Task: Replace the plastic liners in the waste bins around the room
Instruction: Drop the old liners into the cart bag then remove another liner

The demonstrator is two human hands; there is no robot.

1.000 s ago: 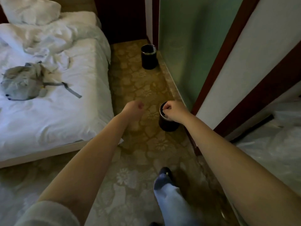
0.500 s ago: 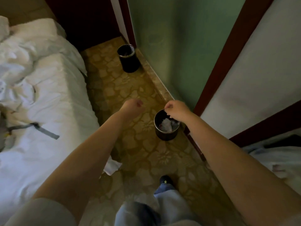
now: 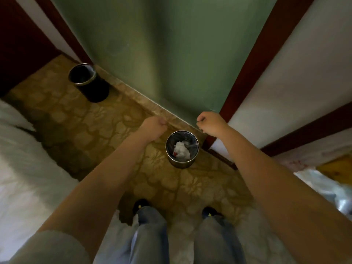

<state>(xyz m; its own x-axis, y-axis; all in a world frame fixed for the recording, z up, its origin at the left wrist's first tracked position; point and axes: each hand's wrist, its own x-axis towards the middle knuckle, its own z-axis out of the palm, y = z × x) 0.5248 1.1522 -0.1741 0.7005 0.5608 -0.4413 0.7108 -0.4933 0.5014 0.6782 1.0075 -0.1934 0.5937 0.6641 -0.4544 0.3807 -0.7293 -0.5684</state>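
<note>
A small round waste bin (image 3: 171, 161) with a metal rim stands on the patterned floor by the green wall. Its thin plastic liner (image 3: 193, 142) holds crumpled white paper (image 3: 181, 150). My left hand (image 3: 154, 125) hovers above and left of the bin, fingers curled into a fist, holding nothing. Above and right of the bin, my right hand (image 3: 210, 123) is also curled with nothing visible in it. A second dark bin (image 3: 83, 77) stands farther off at the left, against the same wall.
A bed with white sheets (image 3: 22, 168) fills the left side. The green wall (image 3: 162, 54) and a dark wood frame (image 3: 253, 69) rise straight ahead. Clear plastic sheeting (image 3: 327, 189) lies at the right. My feet (image 3: 141, 205) stand just behind the near bin.
I have stepped up to the near bin and look down into it. Both fists have stayed curled and now sit either side of the bin. The bed has slid to the left edge.
</note>
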